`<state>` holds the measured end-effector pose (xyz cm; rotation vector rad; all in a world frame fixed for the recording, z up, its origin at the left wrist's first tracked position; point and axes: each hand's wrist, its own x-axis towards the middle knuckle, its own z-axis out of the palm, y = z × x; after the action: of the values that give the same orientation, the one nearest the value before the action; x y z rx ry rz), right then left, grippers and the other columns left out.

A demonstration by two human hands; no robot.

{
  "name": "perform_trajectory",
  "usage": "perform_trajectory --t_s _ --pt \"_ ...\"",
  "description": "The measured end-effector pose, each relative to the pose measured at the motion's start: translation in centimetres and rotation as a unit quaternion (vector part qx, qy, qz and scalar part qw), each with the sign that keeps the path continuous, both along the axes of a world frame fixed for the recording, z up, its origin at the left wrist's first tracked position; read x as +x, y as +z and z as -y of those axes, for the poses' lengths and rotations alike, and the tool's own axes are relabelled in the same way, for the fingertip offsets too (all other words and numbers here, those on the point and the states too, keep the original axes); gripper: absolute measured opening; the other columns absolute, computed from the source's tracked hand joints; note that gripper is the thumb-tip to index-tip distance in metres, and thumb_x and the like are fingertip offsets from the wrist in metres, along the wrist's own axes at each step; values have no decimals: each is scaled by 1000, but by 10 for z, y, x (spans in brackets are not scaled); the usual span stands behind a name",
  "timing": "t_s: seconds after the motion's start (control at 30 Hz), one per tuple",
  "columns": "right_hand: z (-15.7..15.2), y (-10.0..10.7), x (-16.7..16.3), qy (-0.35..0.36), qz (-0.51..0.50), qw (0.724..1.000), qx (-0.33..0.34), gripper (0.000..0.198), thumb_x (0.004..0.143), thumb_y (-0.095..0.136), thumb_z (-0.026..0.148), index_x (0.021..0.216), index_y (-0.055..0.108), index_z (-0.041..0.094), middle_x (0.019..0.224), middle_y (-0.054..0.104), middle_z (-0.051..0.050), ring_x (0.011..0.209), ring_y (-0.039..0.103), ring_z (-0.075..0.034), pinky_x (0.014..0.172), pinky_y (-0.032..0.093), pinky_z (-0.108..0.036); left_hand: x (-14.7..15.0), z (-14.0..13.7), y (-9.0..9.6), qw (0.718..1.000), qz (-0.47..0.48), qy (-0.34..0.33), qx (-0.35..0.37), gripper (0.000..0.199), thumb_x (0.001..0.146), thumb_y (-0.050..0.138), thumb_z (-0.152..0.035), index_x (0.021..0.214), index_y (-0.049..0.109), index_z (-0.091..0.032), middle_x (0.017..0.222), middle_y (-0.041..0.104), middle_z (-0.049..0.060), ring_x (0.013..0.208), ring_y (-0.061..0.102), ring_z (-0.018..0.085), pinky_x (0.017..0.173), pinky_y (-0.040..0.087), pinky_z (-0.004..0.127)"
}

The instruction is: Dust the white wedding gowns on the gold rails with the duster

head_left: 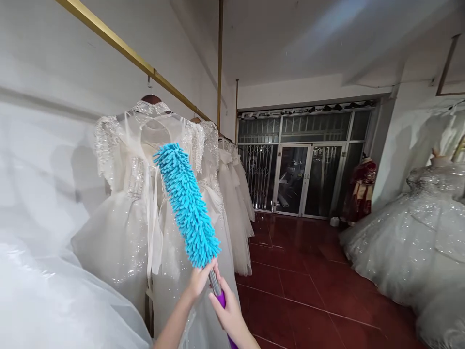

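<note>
A blue chenille duster [187, 206] with a purple handle points up and to the left in front of a white beaded dress [134, 194] that hangs on the rack. My right hand [229, 312] grips the purple handle low down. My left hand [199, 281] holds the duster at the base of its blue head, just above the right hand. The duster's tip lies over the dress's bodice; whether it touches the fabric I cannot tell.
More white gowns [232, 203] hang along a gold rail [145, 68] on the left wall. A sparkly gown on a mannequin [417, 228] stands at the right, a red outfit [361, 191] near the glass doors [308, 179]. Red tile floor [301, 271] lies between.
</note>
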<state>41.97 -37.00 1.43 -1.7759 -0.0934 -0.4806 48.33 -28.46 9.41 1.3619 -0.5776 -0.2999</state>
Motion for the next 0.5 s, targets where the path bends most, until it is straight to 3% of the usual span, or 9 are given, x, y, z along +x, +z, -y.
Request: perform_trajectory --t_s 0.1,0.2,0.27,0.3,0.4,0.5 --pt "6 0 15 20 -22 999 35 55 80 45 42 128 37 15 137 42 -11 126 37 -22 106 28 -37 22 17 -17 999 -33 39 8 38 69 53 -56 57 44 -20 42 49 -6 37 43 10 36 29 21" --pt "22 -37 25 24 -65 998 -4 55 78 44 40 127 39 14 130 48 -15 121 42 -27 102 32 -41 26 24 -49 997 -61 46 25 39 72 51 -55 54 44 -21 42 48 -5 38 43 11 39 33 23" --pt "40 -58 32 33 -79 993 -83 52 72 47 40 115 47 10 102 61 -17 89 57 -28 82 44 -42 25 25 -62 998 -35 34 41 38 74 49 -53 55 48 -21 48 52 -3 47 48 13 50 40 25" --pt "49 -61 37 37 -76 989 -122 41 72 47 39 103 53 12 89 61 -13 79 56 -26 76 45 -39 26 26 -64 998 -5 36 54 37 75 49 -51 55 50 -21 53 55 -2 54 51 14 57 43 26" --pt "73 -46 56 38 -66 987 -141 30 73 47 42 86 54 16 78 55 -7 73 50 -21 71 43 -35 41 38 -53 989 63 80 106 34 71 53 -51 53 53 -22 60 58 0 64 53 18 71 44 28" --pt "95 -21 82 108 -22 992 -54 41 76 46 39 109 51 17 104 57 -11 95 51 -24 87 40 -36 69 64 -45 977 24 178 115 30 58 61 -54 55 55 -25 61 60 2 63 54 20 63 46 29"
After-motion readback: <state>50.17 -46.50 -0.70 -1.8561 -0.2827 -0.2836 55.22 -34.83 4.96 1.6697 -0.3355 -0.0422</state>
